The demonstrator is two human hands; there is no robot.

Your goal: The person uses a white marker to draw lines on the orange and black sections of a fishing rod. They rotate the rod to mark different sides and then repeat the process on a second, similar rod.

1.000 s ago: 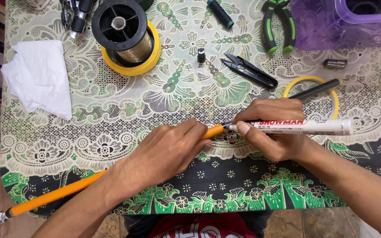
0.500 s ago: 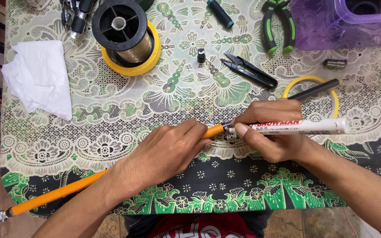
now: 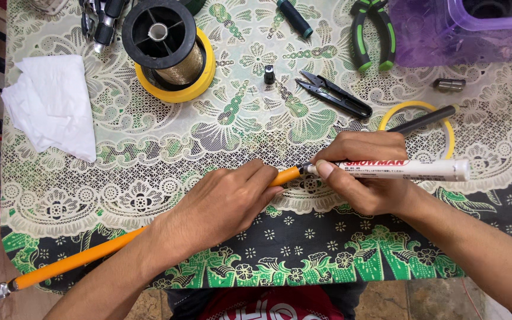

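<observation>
Left hand [image 3: 220, 204] is wrapped tight around the orange rod [image 3: 84, 259], which lies slanted across the patterned tablecloth [image 3: 149, 154] with its end poking out past the fingers. Right hand [image 3: 365, 175] pinches a white marker [image 3: 407, 170], tip touching the rod's end. Black snips [image 3: 334, 95] and a spool of gold thread [image 3: 170, 50] sit further up the table.

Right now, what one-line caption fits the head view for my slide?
Left hand steadies an orange rod while right hand touches a white marker to its tip.
</observation>
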